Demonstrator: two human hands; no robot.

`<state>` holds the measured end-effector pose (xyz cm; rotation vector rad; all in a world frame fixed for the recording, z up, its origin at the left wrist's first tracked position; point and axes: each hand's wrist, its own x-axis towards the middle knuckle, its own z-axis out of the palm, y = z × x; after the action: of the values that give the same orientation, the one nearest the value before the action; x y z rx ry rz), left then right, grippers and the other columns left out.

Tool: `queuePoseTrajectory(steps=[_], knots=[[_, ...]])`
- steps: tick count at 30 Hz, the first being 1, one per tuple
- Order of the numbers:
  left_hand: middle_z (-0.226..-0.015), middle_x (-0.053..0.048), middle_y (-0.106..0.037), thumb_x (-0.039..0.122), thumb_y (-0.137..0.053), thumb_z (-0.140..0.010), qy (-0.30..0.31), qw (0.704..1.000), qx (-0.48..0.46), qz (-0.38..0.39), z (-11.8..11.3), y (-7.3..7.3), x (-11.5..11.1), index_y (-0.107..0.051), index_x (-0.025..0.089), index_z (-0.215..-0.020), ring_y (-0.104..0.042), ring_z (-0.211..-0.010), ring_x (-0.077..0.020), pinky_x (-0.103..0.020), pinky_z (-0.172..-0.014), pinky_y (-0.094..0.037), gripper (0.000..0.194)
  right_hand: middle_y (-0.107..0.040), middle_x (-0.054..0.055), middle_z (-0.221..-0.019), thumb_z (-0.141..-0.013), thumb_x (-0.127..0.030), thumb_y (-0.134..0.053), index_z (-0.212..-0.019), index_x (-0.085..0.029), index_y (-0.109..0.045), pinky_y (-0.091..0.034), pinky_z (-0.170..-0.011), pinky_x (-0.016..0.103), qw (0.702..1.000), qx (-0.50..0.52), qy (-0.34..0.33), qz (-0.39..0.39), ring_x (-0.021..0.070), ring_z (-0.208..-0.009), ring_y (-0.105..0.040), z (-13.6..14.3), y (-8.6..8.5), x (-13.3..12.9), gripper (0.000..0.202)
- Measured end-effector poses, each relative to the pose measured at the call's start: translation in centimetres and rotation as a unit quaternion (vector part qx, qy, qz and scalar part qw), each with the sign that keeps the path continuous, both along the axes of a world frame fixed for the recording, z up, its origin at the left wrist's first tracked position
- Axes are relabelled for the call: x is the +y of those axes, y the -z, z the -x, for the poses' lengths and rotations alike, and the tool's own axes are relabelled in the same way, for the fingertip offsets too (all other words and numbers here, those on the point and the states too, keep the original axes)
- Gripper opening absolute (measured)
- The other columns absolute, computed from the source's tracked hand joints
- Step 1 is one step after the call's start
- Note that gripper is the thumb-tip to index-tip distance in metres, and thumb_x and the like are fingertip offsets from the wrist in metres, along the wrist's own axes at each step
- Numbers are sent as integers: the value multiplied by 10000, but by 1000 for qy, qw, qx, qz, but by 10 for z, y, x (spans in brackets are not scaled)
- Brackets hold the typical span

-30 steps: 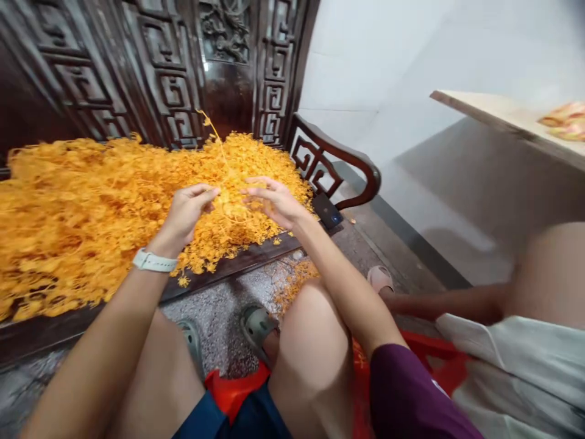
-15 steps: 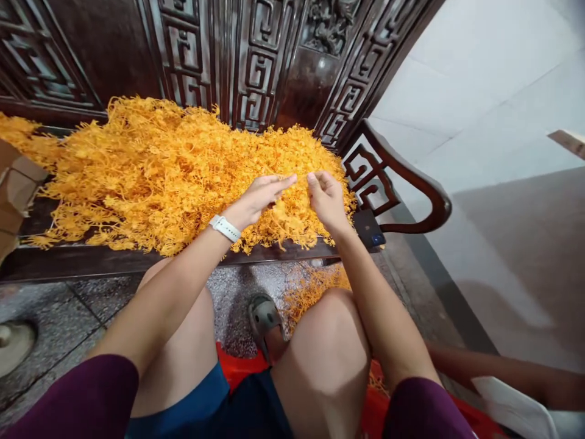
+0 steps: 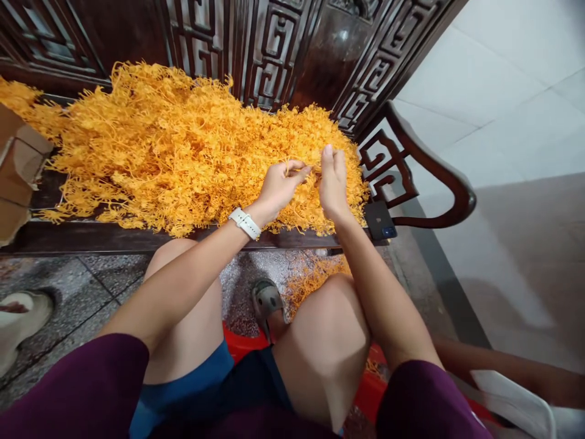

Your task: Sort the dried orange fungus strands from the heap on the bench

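My left hand (image 3: 280,186), with a white watch band (image 3: 245,224) at its wrist, is closed in a pinch on a thin orange strand. It works over the right part of a big heap of tangled orange strands (image 3: 183,152). Just to its right, my right hand (image 3: 333,183) points upward, thumb and finger straight and close together. Its other fingers are turned away, so what they hold is hidden. A little orange shows in the narrow gap between the two hands. The heap lies on a dark carved wooden bench (image 3: 109,238).
A black phone (image 3: 380,221) lies at the bench's right end, beside the curved armrest (image 3: 450,213). A cardboard box (image 3: 21,177) stands at the left. Loose orange strands (image 3: 315,277) litter the floor near my shoe (image 3: 266,297). Another person's shoe (image 3: 30,323) is at the left.
My left hand has gone from stretched fingers to a pinch. My right hand has gone from a pinch to straightened, upward fingers. The view has shifted, so the bench sits higher.
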<state>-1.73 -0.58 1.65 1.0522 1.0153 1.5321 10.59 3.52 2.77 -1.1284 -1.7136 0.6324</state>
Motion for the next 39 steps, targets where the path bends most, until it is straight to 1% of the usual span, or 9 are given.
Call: queuePoseTrajectory(steps=[7,10,14,18,22,27,30,34,39], knots=[[-757,-20,-604,337,-675,-906,120,992,-33,39,7,-8,-9,-583,198,-674,-547,-707,-136,-286,-673,-426,286,-533,2,-688,-971,-793,-418,-735,-235,-522,-488,-701,318,998,-10,-57,20,157,-682,-531,-2,-5,-4,614],[-777,-19,-635,519,-739,-855,92,993,-56,52,1,-6,-15,-644,202,-718,-553,-717,-147,-286,-664,-434,358,-568,-10,-685,-985,-795,-357,-764,-235,-511,-479,-672,284,995,16,-68,73,142,-682,-539,0,-3,-8,621],[-931,24,-733,452,-854,-753,17,997,-41,65,0,3,-15,-730,250,-836,-625,-923,-191,-314,-823,-487,251,-582,-65,-755,-1003,-714,-366,-787,-248,-475,-456,-672,237,995,-28,-16,99,122,-752,-555,-5,-2,-11,526],[-880,60,-739,519,-825,-782,63,995,27,67,0,14,-11,-715,314,-805,-653,-1055,-256,-438,-1121,-456,234,-519,-71,-694,-1025,-666,-350,-768,-261,-432,-418,-669,262,994,-84,-22,62,148,-737,-567,-19,-6,-14,486],[-894,43,-733,494,-874,-732,26,998,51,21,-12,19,-17,-695,274,-788,-661,-1103,-279,-470,-1229,-386,289,-468,-62,-669,-997,-714,-410,-771,-250,-426,-318,-598,264,994,-96,10,48,158,-674,-501,-25,-6,-25,517],[-885,-12,-717,426,-801,-811,20,999,39,-20,-29,18,-21,-669,194,-828,-666,-927,-197,-330,-955,-532,268,-506,-37,-741,-1053,-670,-356,-810,-229,-488,-249,-664,250,994,-105,-17,27,146,-736,-471,-29,-3,-35,520],[-721,1,-633,417,-740,-847,52,991,115,-38,-26,13,-18,-625,189,-730,-585,-703,-144,-254,-682,-493,281,-464,-16,-642,-1074,-661,-309,-685,-199,-507,-219,-652,289,988,-143,-16,48,133,-654,-406,-38,-10,-34,635],[-528,33,-467,415,-791,-764,175,974,143,31,-9,-1,-18,-519,189,-590,-415,-474,-95,-235,-467,-318,394,-389,-31,-572,-1036,-686,-414,-584,-182,-491,-210,-627,302,982,-165,-75,61,108,-599,-323,-45,-22,-33,681],[-441,50,-363,508,-880,-623,355,932,18,76,14,-13,-33,-467,181,-503,-315,-397,-66,-240,-442,-201,541,-409,-49,-517,-939,-773,-506,-564,-203,-435,-240,-495,257,939,41,-260,224,74,-498,-319,-33,-28,-53,686]])
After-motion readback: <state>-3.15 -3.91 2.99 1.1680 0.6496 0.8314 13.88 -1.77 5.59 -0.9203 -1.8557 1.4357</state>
